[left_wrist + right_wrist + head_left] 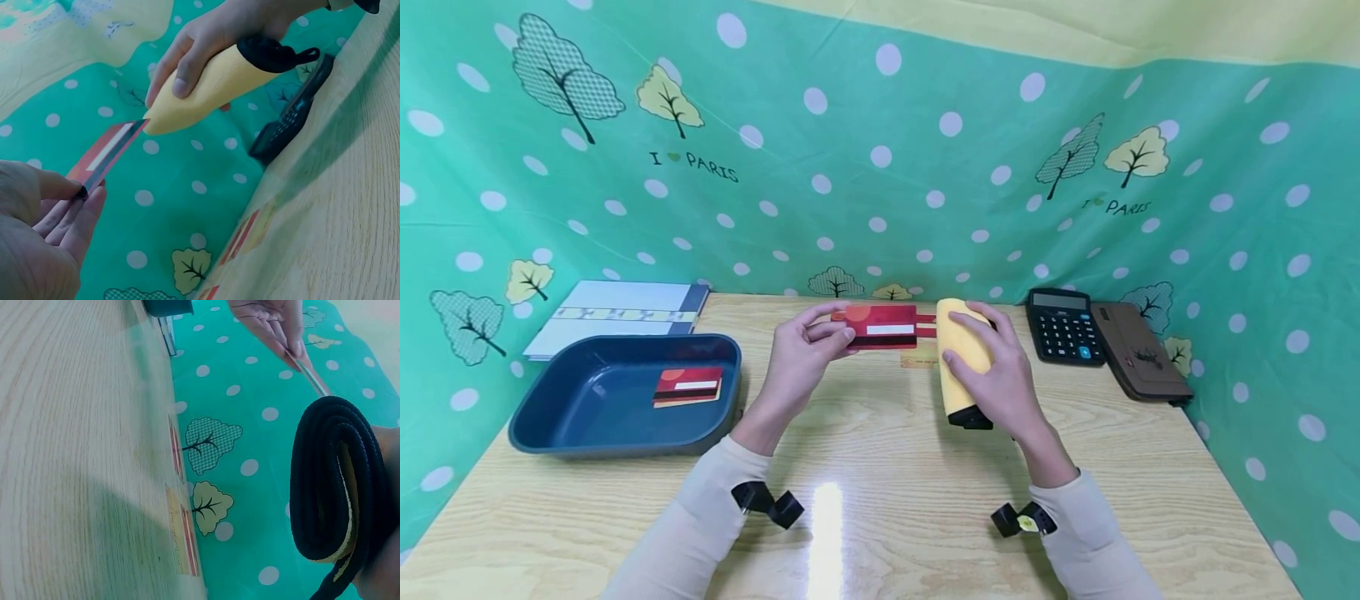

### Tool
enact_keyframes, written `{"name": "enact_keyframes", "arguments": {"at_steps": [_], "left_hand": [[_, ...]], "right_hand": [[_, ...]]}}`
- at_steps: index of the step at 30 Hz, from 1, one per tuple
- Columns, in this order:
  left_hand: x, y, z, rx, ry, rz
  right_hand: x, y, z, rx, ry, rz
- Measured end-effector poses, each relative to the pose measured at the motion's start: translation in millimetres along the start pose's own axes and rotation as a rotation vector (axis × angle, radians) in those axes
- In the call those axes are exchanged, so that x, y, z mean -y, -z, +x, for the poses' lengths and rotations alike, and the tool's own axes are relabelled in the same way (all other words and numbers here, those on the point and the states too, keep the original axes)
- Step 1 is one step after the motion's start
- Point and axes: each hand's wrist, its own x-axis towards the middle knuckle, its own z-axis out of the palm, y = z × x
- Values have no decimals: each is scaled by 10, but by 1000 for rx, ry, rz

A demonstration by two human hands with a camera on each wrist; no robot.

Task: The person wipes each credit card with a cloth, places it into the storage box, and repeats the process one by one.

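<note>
the left hand [797, 354] pinches a red card [883, 321] above the surface [865, 425] by one end, i'd guess to keep its face clear; the right hand [1003, 367] grips a yellow roll [962, 345]. other cards [688, 379] share the tray [580, 408], probably to stay together.
</note>
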Motion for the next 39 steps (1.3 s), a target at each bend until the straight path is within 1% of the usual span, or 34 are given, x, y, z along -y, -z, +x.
{"name": "enact_keyframes", "arguments": {"at_steps": [5,13,24,32,39], "left_hand": [[22,-1,4,19,-10,-3],[55,-15,22,24,8,31],[161,-57,29,37,8,46],[212,-97,22,46,-5,26],[213,-140,3,65,-15,-9]], "right_hand": [[4,1,-2,3,0,2],[26,-9,-12,10,6,14],[70,-57,-36,32,4,21],[87,-116,-41,68,6,14],[84,-144,-57,57,11,-3]]}}
